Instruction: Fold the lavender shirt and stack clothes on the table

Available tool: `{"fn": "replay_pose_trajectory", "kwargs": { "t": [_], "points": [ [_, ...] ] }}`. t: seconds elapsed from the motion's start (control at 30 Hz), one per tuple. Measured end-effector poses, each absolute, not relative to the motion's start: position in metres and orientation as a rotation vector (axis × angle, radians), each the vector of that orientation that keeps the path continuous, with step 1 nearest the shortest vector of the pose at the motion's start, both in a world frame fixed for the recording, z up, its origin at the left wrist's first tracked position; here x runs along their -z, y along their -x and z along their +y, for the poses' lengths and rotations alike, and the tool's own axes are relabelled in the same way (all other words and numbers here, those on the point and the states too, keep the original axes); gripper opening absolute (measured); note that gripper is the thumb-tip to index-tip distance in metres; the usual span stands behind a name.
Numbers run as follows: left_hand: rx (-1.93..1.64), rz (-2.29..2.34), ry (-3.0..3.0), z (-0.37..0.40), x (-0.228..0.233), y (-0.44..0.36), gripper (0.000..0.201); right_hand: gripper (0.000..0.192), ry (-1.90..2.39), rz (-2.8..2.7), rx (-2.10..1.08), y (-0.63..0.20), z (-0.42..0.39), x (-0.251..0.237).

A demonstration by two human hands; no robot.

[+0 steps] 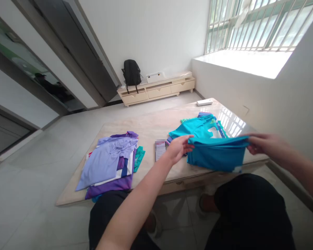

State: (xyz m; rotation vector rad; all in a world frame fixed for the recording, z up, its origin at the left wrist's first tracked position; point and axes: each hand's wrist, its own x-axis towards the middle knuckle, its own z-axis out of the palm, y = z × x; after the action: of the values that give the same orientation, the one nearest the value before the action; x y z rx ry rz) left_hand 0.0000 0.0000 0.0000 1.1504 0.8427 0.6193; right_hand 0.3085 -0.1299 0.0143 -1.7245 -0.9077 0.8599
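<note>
A teal garment (pixel 216 154), partly folded, hangs between my two hands at the near edge of the table. My left hand (pixel 181 147) pinches its left top corner, with the other fingers somewhat spread. My right hand (pixel 258 144), slightly blurred, grips the right top corner. The far part of the teal cloth (pixel 195 126), with a white print, lies over other folded clothes. What kind of garment it is, I cannot tell for sure. To the left lies a pile of clothes with a lavender shirt (pixel 103 158) on top.
A phone (pixel 160 151) lies on the marble-like table (pixel 148 125) between the piles. At the far corner is a white box-like object (pixel 205 102). A black backpack (pixel 131 73) stands on a low cabinet (pixel 159 91) by the wall. My knees are under the near edge.
</note>
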Motion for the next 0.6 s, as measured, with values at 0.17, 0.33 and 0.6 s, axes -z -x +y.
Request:
{"fn": "replay_pose_trajectory", "kwargs": {
  "t": [0.17,0.33,0.6],
  "points": [
    [-0.758,0.978,-1.424,0.086,-0.011,-0.062,0.05,0.028,1.699,-0.822,-0.705,-0.326,-0.004,-0.029],
    [-0.773,0.936,-1.895,0.051,0.028,-0.023,0.045,0.032,1.724,-0.911,-0.469,-0.285,-0.023,0.051],
    [-0.443,1.256,-2.357,-0.007,0.094,0.205,0.023,0.034,1.861,-1.266,-0.231,-0.254,-0.076,0.126]
  ]
}}
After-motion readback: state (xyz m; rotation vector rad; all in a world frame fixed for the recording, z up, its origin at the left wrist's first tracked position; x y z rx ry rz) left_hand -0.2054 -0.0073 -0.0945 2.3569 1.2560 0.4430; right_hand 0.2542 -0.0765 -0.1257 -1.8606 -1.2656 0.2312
